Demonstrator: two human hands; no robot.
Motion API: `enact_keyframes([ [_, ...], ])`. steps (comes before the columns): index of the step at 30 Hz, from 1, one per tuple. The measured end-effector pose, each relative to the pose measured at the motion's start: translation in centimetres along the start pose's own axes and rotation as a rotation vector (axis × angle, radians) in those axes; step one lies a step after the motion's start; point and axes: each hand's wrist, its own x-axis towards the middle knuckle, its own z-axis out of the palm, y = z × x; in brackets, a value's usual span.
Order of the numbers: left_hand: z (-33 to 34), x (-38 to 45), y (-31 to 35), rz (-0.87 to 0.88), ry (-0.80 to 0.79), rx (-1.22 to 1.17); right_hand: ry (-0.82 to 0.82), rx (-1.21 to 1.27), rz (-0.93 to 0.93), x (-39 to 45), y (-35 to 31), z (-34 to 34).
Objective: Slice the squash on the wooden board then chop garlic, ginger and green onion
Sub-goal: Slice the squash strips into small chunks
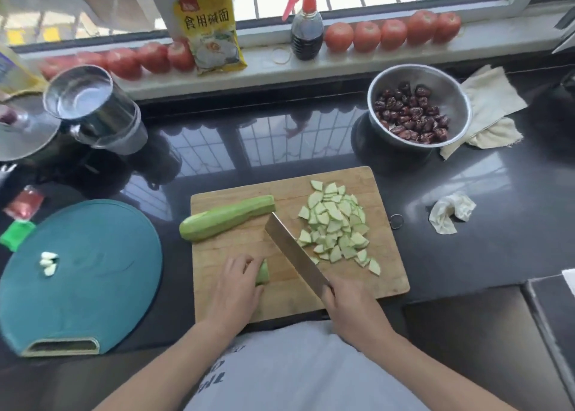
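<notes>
Squash half done: slices [336, 224] heaped right on the board [280, 304], a long piece [227, 217] waiting behind. Left hand [231, 289] pins the stub [263, 272], right hand [354, 311] clasps the cleaver [295, 252]. Garlic [48, 262] left of the board, unchopped; ginger, onion unseen.

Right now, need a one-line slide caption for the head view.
Left hand steadies a squash piece on the wooden board while right hand holds a cleaver beside sliced squash.

Wooden board [385, 273], glossy counter [264, 143]
</notes>
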Motion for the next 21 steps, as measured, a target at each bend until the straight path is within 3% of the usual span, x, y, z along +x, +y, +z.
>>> enact_keyframes([
  [7, 0.1, 1.6, 1.0, 0.088, -0.008, -0.026, 0.252, -0.079, 0.121, -0.4, 0.8, -1.4],
  [12, 0.8, 4.0, 4.1, 0.196, -0.022, -0.005, 0.238, -0.119, 0.151, 0.0, -0.1, -1.4],
  [17, 0.5, 2.4, 2.7, 0.412, -0.022, 0.13, 0.214, -0.112, 0.193, 0.9, -0.7, -1.9],
  [21, 0.1, 2.7, 2.5, 0.528, 0.047, 0.189, 0.248, -0.184, 0.076, -0.1, -1.3, -2.3],
])
